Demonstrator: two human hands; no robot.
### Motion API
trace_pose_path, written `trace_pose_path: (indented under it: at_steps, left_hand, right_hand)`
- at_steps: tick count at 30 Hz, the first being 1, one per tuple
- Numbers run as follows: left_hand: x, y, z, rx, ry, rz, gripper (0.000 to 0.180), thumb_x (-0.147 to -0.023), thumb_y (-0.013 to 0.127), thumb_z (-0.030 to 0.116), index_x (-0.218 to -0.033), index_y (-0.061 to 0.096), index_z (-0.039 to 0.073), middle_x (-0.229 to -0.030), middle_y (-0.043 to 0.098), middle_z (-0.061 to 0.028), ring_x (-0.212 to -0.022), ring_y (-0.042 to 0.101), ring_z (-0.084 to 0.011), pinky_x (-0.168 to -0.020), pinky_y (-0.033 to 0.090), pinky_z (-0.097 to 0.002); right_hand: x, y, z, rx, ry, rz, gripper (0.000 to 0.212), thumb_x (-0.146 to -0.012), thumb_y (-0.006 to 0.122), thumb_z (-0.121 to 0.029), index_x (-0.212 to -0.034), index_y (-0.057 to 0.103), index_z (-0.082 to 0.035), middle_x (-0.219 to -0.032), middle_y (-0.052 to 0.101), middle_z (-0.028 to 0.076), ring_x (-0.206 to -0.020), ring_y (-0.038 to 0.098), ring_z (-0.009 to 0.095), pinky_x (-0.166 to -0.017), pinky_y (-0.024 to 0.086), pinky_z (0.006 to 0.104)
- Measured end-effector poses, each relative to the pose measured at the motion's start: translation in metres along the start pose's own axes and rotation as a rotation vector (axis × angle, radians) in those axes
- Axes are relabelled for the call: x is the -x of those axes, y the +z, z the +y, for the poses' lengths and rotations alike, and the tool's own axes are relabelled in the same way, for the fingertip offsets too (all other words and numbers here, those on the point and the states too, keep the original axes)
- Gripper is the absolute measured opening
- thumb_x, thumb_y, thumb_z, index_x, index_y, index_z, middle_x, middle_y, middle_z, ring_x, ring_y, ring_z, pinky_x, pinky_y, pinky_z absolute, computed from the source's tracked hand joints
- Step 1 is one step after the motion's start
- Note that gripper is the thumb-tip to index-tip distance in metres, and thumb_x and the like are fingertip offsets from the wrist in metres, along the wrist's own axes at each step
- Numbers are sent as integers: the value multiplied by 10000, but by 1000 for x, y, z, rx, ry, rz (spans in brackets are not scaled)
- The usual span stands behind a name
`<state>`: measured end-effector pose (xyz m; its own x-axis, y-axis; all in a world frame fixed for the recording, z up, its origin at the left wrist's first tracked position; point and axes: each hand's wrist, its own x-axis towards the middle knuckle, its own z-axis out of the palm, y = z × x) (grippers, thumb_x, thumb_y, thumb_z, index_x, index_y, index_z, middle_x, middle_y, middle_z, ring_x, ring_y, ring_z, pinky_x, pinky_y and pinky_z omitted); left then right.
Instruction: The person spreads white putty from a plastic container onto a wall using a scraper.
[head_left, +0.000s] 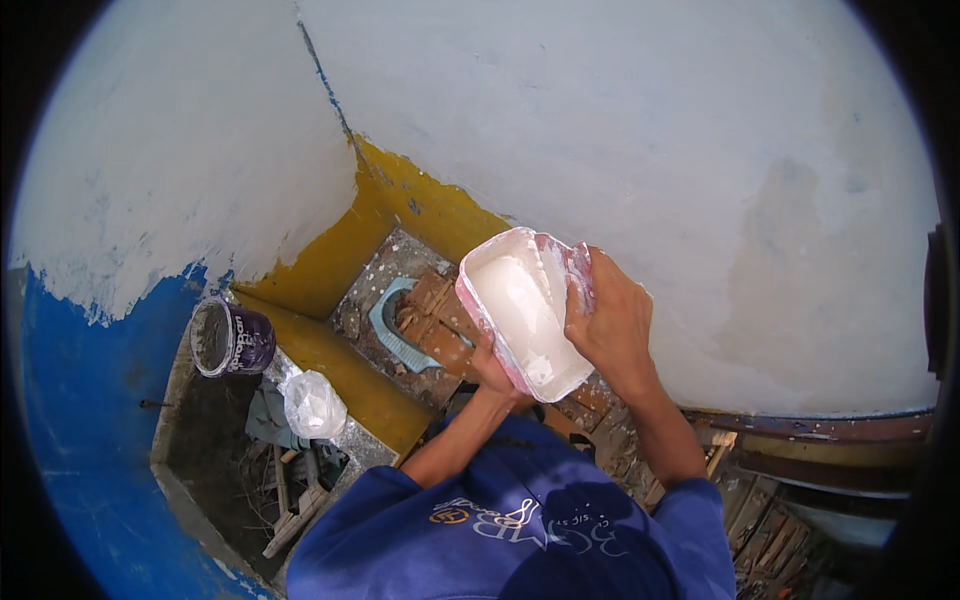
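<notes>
My left hand (492,367) supports a rectangular pinkish tub (472,305) from its near left side, its fingers mostly hidden beneath it. Thick white paste (512,295) lies in the tub and smears its rim. At the tub's right side, my right hand (618,318) is closed on a flat reddish scraper (578,268) coated with paste. Its blade dips inside the tub along the right wall; the lower part of the scraper is hidden by the hand and the paste.
White-coated walls (650,130) meet in a corner ahead, with yellow and blue paint (70,370) lower down. A dark paint bucket (250,340) and a white plastic bag (314,405) sit on a ledge at left. Below lie a light-blue squat-toilet rim (385,325) and wooden boards (435,305).
</notes>
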<state>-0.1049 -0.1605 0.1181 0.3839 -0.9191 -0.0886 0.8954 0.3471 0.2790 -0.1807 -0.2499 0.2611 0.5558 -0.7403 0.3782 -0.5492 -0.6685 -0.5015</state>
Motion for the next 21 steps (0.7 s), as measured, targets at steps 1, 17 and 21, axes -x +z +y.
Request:
trace_pose_path:
  at_steps: [1, 17, 21]
  left_hand:
    - [-3, -5, 0, 23, 20, -89, 756, -927, 452, 529, -1495, 297, 54, -1483, 414, -157, -1331, 442, -346, -1131, 347, -488]
    - [-12, -16, 0, -71, 150, 50, 670, -983, 363, 525, -1491, 328, 91, -1474, 427, -119, -1338, 431, -306, -1146, 316, -474]
    - [-13, -26, 0, 3, 158, 30, 623, -992, 339, 489, -1471, 356, 92, -1441, 458, -114, -1317, 453, -291, -1121, 348, -452]
  right_hand:
    - [-2, 0, -1, 33, -20, -43, 301, -811, 614, -103, -1096, 599, -8, -906, 659, 190, -789, 638, 401, -678, 502, 459]
    - [-8, 29, -4, 47, -61, -417, 177, -803, 604, -120, -943, 605, -12, -816, 655, 201, -715, 622, 411, -620, 477, 492]
    - [0, 30, 0, -4, -144, -330, 259, -805, 598, -133, -1035, 634, -21, -829, 670, 179, -697, 641, 383, -606, 483, 484]
